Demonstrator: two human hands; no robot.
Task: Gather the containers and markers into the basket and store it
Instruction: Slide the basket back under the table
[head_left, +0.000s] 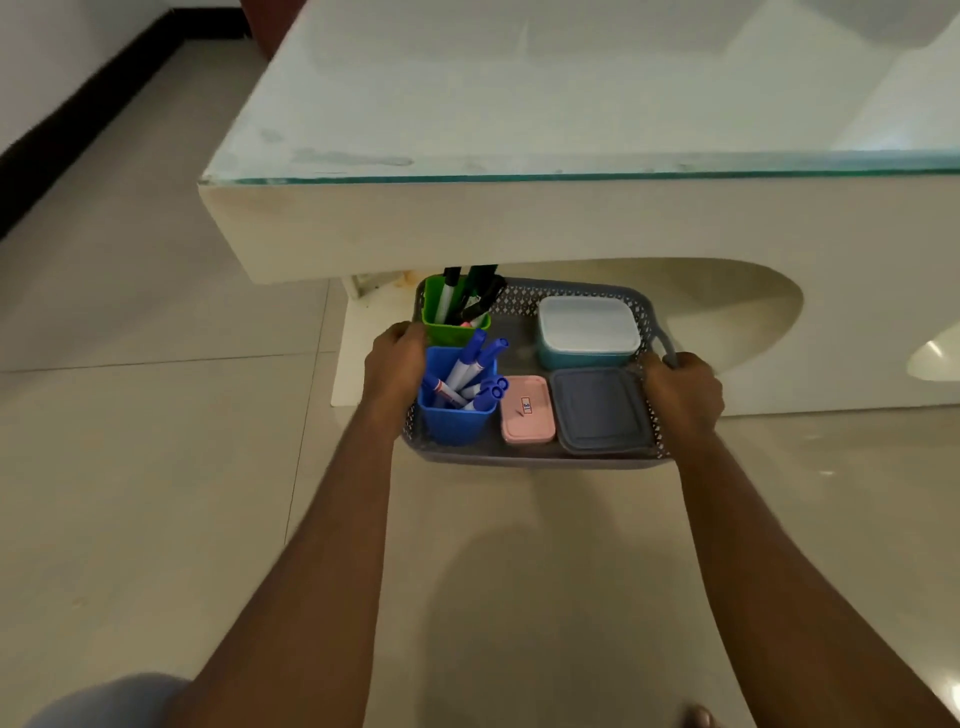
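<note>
Both hands, left (393, 364) and right (681, 396), grip a grey basket (535, 457) of containers and markers below the bench (519, 228).

Both bare arms reach straight forward and down, the left hand (393, 364) curled shut at the left and the right hand (681, 391) curled shut at the right, well apart, knuckles up.

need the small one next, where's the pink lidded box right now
In the head view, the small pink lidded box sits along the near edge of the grey perforated plastic basket, between the blue marker cup and the flat grey lidded container.
</note>
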